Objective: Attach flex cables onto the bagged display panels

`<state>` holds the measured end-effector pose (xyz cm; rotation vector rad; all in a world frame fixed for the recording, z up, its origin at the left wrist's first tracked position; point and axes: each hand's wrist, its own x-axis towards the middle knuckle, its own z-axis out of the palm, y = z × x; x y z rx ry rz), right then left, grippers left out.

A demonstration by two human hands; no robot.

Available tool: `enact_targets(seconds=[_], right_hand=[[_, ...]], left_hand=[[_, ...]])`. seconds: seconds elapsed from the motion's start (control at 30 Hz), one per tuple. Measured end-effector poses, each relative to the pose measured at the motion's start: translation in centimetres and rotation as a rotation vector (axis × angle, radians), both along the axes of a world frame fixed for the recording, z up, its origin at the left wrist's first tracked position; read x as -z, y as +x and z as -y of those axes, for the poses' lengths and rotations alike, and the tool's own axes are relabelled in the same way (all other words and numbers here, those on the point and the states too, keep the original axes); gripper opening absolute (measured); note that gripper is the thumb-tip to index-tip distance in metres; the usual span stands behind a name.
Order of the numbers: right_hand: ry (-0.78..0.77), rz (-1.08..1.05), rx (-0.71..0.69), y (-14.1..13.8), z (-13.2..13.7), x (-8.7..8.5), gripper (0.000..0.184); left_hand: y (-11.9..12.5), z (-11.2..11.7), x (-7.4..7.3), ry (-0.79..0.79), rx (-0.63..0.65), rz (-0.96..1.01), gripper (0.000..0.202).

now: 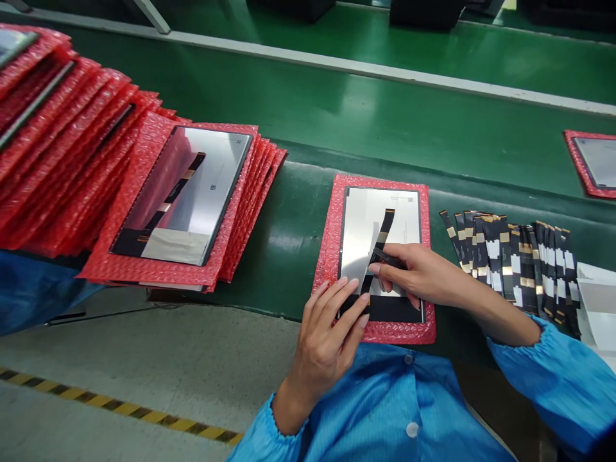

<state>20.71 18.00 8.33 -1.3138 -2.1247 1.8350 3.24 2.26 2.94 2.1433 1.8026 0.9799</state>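
Note:
A display panel (pixel 366 224) lies face down on a red bubble-wrap sheet (pixel 332 244) on the green table in front of me. A black flex cable (pixel 385 224) runs diagonally across the panel's back. My right hand (pixel 423 276) is closed in a pinch on a thin dark tool (pixel 387 260) that touches the cable near its lower part. My left hand (pixel 327 327) rests at the panel's lower left corner, fingers stretched out and pressing the cable's lower end.
A fanned stack of red bubble-wrap sheets holding panels (pixel 183 192) fills the left side. A row of loose black flex cables (pixel 520 263) lies to the right. Another wrapped panel (pixel 594 163) sits on the green conveyor belt (pixel 337 102) at far right.

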Motion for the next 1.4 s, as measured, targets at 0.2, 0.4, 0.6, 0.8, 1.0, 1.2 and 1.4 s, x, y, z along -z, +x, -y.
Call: enact_targets(seconds=[0.2,0.4,0.6,0.8,1.0,1.2,1.4], right_hand=[[-0.018,0.028,-0.003,-0.1,0.0,0.1,0.016],[0.011,0.06,-0.048,-0.1,0.0,0.2,0.021],[0.023,0.075,-0.066,-0.1,0.0,0.2,0.022],[0.029,0.06,-0.069,-0.1,0.0,0.0,0.022],[0.054,0.033,-0.083,-0.1,-0.1,0.1,0.025],[0.048,0.024,-0.096,0.0,-0.1,0.2,0.025],[0.032,0.035,-0.082,0.0,-0.1,0.1,0.025]], left_hand=[[0.0,0.0,0.1,0.003,-0.018,0.03,0.056],[-0.2,0.1,0.3,0.013,0.006,0.003,0.043],[-0.2,0.1,0.3,0.023,0.009,0.003,0.04],[-0.3,0.4,0.7,0.061,0.006,-0.018,0.038],[-1.0,1.5,1.8,0.232,0.04,-0.237,0.042],[-1.0,1.5,2.1,0.212,0.053,-0.325,0.044],[-0.3,1.7,1.9,0.175,0.0,-0.324,0.044]])
